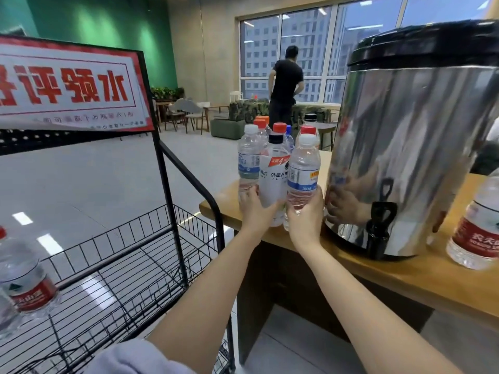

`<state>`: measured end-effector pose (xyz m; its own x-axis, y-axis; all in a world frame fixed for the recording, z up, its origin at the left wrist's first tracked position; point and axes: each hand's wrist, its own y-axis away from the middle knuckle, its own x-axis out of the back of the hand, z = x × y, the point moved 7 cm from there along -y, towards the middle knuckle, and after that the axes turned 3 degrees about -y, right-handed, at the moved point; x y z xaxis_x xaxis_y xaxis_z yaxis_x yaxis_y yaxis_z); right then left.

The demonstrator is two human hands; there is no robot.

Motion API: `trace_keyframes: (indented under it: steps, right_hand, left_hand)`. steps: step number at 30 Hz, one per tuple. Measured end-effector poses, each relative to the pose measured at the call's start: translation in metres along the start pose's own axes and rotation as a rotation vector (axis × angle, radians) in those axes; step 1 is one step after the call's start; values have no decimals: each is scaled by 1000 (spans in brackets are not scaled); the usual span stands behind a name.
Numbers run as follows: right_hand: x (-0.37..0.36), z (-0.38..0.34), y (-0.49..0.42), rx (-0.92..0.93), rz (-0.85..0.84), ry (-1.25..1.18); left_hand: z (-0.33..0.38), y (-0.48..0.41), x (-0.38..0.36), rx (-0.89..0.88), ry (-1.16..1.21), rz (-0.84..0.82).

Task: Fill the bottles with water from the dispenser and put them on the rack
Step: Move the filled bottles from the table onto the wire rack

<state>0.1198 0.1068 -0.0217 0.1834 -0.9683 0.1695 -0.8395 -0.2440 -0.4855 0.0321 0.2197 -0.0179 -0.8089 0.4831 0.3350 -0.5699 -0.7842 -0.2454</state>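
Note:
Several capped plastic bottles stand clustered at the left end of the wooden table (405, 276). My left hand (255, 209) grips the lower part of a white-labelled bottle with a black cap (274, 175). Beside it, my right hand (305, 215) grips a clear blue-labelled bottle with a white cap (303, 170). The steel water dispenser (410, 147) stands to the right, its black tap (379, 228) at the table's front edge. The black wire rack (116, 265) is at the left, with a red-labelled bottle (24, 276) lying in it.
A red-labelled bottle (478, 228) stands on the table right of the dispenser. A red-and-white sign (67, 85) tops the rack. A person in black (286, 85) stands far back by the windows, among chairs and small tables.

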Motion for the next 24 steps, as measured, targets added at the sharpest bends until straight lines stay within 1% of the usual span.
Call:
trace_keyframes:
  steps: [3,5,7,9,10,13,17,19,21,24]
  right_hand:
    - [0,2,0,14,-10,-1]
    - [0,3,0,15,-19,-14]
    - [1,3,1,16,-20,-20]
    - [4,3,2,25,-22,-38]
    - [5,3,2,28,-28,-48]
    - [8,2,5,48,-42,-77]
    - [8,-3,16,82,-90,-120]
    - [5,-10,25,79,-133,-187]
    - [-3,-23,35,97,-183,-277]
    - [-25,-53,49,139,-248,-337]
  left_hand:
    - [-2,3,-5,28,175,-32]
    - [-1,4,-5,30,193,-22]
    - [-2,1,-3,26,142,1]
    - [-5,0,-2,46,15,5]
    - [-8,-2,-2,57,-2,-8]
    - [-12,2,-4,66,178,-51]
    - [-15,16,7,57,261,26]
    - [-16,26,19,42,284,76]
    - [-17,33,40,21,287,130]
    - [-17,41,84,-4,253,219]
